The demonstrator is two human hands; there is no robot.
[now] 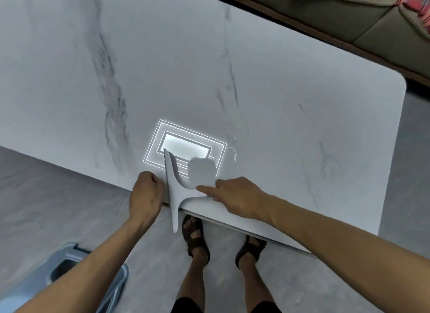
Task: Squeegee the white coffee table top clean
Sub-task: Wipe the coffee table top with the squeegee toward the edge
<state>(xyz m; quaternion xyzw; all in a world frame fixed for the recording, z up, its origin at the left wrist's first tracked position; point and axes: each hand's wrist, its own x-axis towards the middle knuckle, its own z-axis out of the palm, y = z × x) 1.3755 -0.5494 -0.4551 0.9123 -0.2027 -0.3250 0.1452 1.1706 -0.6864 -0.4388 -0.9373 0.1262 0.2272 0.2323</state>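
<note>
At the near edge of the table, the right hand (235,194) holds the squeegee (173,191) by its handle. The index finger (206,188) lies stretched along the top of the handle, and the thumb seems to sit below it, so the handle is pinched between them. The other fingers are tucked out of sight. The squeegee is pale grey, almost the colour of the top. Its long blade runs away from the person, with the far end on the table and the near end sticking out past the edge over the floor (58,196).

The left hand (145,194) sits just beside the blade on its left, fingers curled in at the table's rim. Whether it grips the rim or only rests there I cannot tell.

The white coffee table (279,103) has grey marble veins and a rounded corner at the right. A bright rectangular reflection of a light (186,147) shines on the top just past the blade, with a round dark shadow (201,170) beside it. A few small drops of water (235,154) glint to the right of that.

Below the edge stand two feet in dark sandals (195,238) on the grey floor. A blue-grey plastic thing (69,261) — too blurred to name — sits at the lower left. A sofa (372,33) with a red checked cloth (409,0) lies beyond the far side.
</note>
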